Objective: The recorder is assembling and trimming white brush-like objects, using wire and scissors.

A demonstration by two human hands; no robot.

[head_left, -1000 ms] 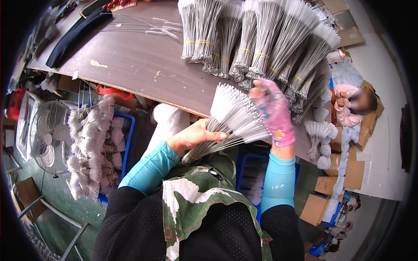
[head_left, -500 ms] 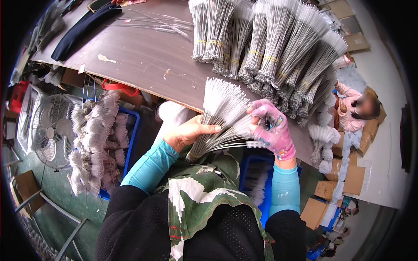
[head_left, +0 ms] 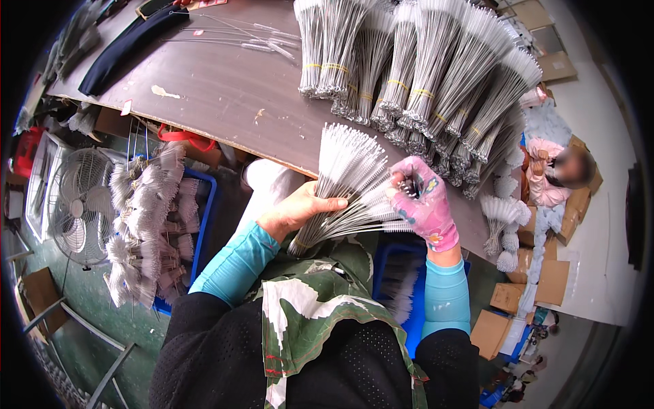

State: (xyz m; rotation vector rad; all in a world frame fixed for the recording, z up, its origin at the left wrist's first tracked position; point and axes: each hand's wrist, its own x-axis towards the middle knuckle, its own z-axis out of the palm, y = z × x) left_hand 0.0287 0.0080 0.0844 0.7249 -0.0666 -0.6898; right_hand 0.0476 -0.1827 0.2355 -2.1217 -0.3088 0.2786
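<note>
A bundle of thin wire brushes [head_left: 346, 160] with white bristle tips leans upright over my lap, its wire ends tied with a yellow band near the bottom. My bare left hand [head_left: 294, 210] is wrapped round its middle, with the thumb lying across the wires. On the right side several brushes fan out from the bundle. My right hand [head_left: 426, 204], in a pink flowered glove with dark fingertips, is closed at the tips of these splayed brushes. Its curled fingers partly hide what they grip.
Many tied brush bundles [head_left: 415, 61] crowd the brown table [head_left: 225, 95]. Loose brushes [head_left: 266, 42] and a dark cloth-like strip [head_left: 126, 51] lie farther left. Below stand a fan [head_left: 80, 204], a blue crate [head_left: 204, 225] beside hanging brushes, and another blue crate [head_left: 417, 320]. A person [head_left: 548, 170] sits at right.
My right hand has turned slightly, and its fingers have curled in more at the brush tips. The left hand keeps its hold on the bundle.
</note>
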